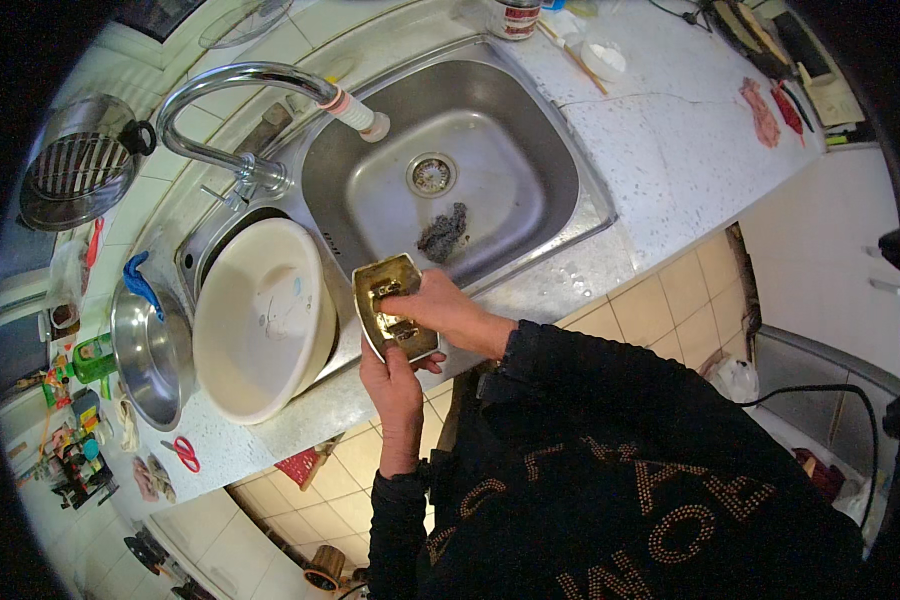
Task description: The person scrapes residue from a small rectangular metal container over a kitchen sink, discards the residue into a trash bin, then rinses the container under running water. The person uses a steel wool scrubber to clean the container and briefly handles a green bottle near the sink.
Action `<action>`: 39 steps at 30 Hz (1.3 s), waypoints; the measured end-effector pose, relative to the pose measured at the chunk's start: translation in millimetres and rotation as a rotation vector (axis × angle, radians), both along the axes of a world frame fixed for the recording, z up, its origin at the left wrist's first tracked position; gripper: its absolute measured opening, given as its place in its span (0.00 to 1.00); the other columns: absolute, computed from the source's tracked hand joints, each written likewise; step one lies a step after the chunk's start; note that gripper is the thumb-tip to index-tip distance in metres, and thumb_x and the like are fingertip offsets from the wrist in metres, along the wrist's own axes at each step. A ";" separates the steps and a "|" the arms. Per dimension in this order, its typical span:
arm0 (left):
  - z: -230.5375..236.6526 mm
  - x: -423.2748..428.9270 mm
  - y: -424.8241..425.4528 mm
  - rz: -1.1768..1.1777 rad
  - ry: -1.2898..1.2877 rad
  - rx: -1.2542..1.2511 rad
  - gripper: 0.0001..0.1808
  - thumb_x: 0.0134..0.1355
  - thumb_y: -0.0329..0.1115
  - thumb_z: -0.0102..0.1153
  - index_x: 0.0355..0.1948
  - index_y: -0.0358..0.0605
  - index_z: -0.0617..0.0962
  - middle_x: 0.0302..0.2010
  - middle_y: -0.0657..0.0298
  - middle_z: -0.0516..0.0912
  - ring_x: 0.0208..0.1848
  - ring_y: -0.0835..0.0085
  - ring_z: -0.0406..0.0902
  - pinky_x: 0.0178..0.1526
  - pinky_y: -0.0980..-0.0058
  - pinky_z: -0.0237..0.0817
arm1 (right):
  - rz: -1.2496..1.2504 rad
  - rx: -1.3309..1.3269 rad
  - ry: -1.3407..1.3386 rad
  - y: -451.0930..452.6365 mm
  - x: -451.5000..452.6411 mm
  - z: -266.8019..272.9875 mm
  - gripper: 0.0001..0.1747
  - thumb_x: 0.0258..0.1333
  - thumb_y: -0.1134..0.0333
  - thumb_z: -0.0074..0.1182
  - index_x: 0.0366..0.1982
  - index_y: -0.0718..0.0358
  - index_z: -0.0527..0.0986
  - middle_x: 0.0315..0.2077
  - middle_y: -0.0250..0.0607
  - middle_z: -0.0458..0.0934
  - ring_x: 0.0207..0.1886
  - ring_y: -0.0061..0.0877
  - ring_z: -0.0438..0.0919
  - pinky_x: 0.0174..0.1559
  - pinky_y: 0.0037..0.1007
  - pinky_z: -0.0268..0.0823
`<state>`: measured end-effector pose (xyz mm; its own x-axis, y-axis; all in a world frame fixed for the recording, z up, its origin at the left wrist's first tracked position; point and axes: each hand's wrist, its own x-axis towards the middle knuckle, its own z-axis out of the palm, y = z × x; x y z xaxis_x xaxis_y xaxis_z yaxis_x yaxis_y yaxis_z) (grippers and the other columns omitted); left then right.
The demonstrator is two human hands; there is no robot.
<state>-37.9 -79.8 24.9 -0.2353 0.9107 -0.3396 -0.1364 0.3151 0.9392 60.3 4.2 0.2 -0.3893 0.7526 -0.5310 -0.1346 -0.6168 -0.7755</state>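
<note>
Over the sink's front edge, both hands hold a curved, roughly rectangular metal part [412, 346] with a pale rim. Its upward face is brownish gold, looks coated with grime, and carries small brackets. My left hand [391, 382] grips its lower end from underneath. From the right side, my right hand [446, 307] holds it, thumb laid across the inner face. Just beyond lies a dark, matted scouring pad or clump [444, 234] on the floor of the stainless steel sink [510, 180], near the drain strainer [431, 175]. Fingers beneath the part are mostly hidden.
A chrome faucet [232, 71] arches over the sink. Left of it, a cream plastic basin [232, 360] leans across a smaller sink bowl, beside a steel bowl [146, 360]. Red-handled scissors [186, 454] lie near the counter edge. A small white bowl [604, 60] stands at back right.
</note>
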 end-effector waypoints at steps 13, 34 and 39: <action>13.3 14.4 24.0 -0.019 0.084 0.062 0.25 0.66 0.23 0.32 0.65 0.40 0.59 0.38 0.53 0.80 0.23 0.71 0.80 0.24 0.76 0.72 | 0.069 0.060 0.071 32.5 22.8 18.1 0.14 0.51 0.68 0.61 0.39 0.67 0.79 0.30 0.36 0.82 0.31 0.21 0.78 0.35 0.26 0.70; 36.5 -6.6 38.2 0.024 0.099 0.182 0.21 0.69 0.23 0.34 0.63 0.39 0.62 0.38 0.54 0.81 0.23 0.71 0.79 0.21 0.77 0.70 | 0.294 0.284 0.056 51.8 32.9 48.9 0.11 0.47 0.76 0.57 0.36 0.70 0.78 0.31 0.33 0.81 0.33 0.15 0.75 0.39 0.23 0.69; 31.9 -6.6 35.7 0.037 -0.041 0.158 0.22 0.68 0.22 0.35 0.63 0.40 0.63 0.39 0.54 0.81 0.22 0.72 0.79 0.21 0.78 0.70 | 0.294 0.273 0.004 52.0 34.4 50.4 0.09 0.47 0.75 0.58 0.33 0.70 0.79 0.27 0.34 0.82 0.31 0.17 0.76 0.38 0.25 0.70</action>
